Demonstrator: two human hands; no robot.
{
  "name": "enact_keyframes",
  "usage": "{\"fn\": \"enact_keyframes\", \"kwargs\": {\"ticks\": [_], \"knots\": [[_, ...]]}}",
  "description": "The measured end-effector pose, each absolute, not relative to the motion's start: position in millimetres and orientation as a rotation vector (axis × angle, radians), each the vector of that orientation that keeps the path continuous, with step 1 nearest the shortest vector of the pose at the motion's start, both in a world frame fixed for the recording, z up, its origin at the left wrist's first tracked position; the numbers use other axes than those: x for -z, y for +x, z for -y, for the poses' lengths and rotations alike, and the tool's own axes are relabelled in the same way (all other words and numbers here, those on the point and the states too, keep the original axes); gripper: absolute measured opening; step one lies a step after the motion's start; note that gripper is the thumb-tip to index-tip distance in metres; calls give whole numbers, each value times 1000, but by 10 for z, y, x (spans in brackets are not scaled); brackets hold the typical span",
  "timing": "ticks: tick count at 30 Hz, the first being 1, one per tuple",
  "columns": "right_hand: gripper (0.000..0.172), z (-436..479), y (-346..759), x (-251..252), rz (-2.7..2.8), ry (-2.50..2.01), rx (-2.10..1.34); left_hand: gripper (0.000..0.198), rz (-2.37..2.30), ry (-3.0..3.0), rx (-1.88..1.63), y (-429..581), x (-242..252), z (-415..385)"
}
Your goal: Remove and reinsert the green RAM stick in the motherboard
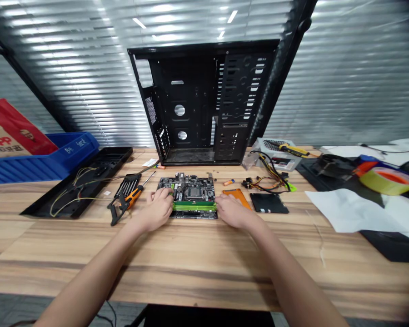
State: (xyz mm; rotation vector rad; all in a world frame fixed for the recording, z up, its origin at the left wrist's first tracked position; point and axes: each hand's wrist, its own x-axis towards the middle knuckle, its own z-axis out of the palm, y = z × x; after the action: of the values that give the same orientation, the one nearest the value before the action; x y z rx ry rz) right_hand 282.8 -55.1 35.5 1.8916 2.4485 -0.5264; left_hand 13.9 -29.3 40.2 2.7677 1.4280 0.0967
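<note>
- While both hands bear on it, the green memory module (194, 205) lies lengthwise along the near edge of the motherboard (186, 188), which sits flat on the wooden desk (191, 268); whether the module is fully seated cannot be told.
- Both parts probably weigh little. The module seems stiff but brittle, best held by its short ends, and the board is best held by its edges, clear of its small components.
- The left hand (158, 206) is curled over the module's left end, fingers down; no clear pinch can be made out.
- The right hand (233, 212) is half open, its fingertips at the module's right end; any hold is equally unclear.
- At 9 o'clock, an orange-handled screwdriver (131, 197) lies near the board.
- At 3 o'clock, a flat orange card (236, 198) and a black drive (269, 203) lie just beyond the right hand.
- At 2 o'clock sit bundled power cables (269, 172).
- At 12 o'clock, an open black computer chassis (197, 91) stands upright.
- At 10 o'clock, a blue plastic bin (44, 165) holds a red-and-brown paper bag (13, 131).
</note>
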Motion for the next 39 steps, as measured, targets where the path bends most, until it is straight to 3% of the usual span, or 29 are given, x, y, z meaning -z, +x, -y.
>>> {"fn": "enact_keyframes", "kwargs": {"ticks": [20, 31, 39], "knots": [[40, 534, 2901, -380, -2411, 1994, 507, 28, -1490, 2680, -185, 93, -497, 264], [31, 541, 2895, -420, -2401, 2001, 574, 17, -1642, 2579, -250, 109, -530, 269], [29, 647, 2758, -562, -2306, 2114, 528, 33, -1689, 2647, -183, 176, -511, 334]]}}
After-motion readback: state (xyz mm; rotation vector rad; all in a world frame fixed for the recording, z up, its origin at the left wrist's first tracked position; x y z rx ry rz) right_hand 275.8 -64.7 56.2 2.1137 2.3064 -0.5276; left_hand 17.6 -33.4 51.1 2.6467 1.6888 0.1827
